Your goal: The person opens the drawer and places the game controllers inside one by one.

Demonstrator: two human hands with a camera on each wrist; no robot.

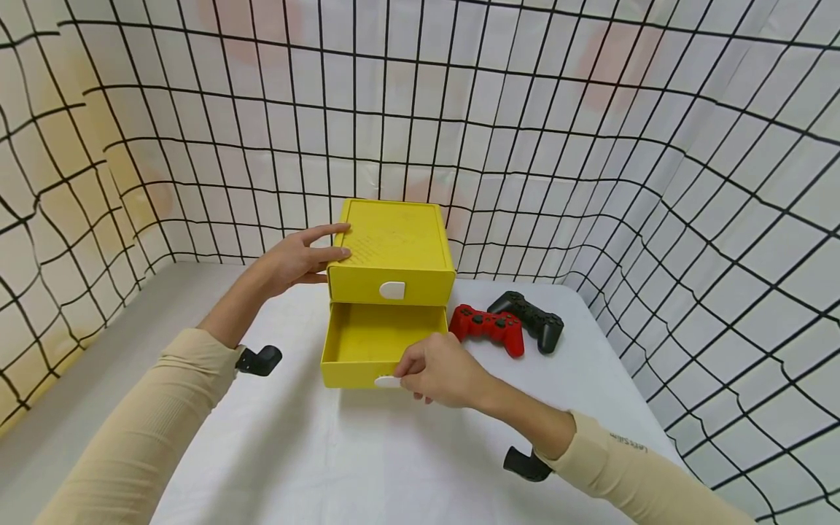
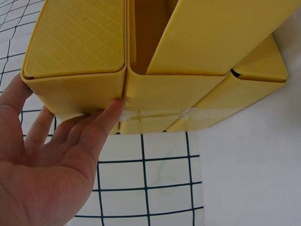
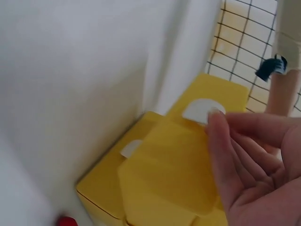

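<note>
A yellow drawer box [image 1: 400, 237] stands on the white table, its top drawer closed behind a white tab [image 1: 392, 290]. Beneath that, a yellow drawer [image 1: 367, 374] is pulled out, and its inside shows bare in the head view. My right hand [image 1: 446, 370] pinches the white pull tab [image 3: 200, 110] on this drawer's front between thumb and fingertips. Along the box's left side, my left hand [image 1: 292, 257] rests with fingers spread and fairly straight, fingertips at the top edge. The left wrist view shows that hand [image 2: 56, 160] against the side wall, with a lower tier [image 2: 263, 61] beyond the pulled-out drawer.
To the right of the box lie a red game controller [image 1: 487, 328] and a black game controller [image 1: 528, 319], the two overlapping in the head view. A black wire grid [image 1: 407, 113] surrounds the white table [image 1: 315, 467] at the back and both sides.
</note>
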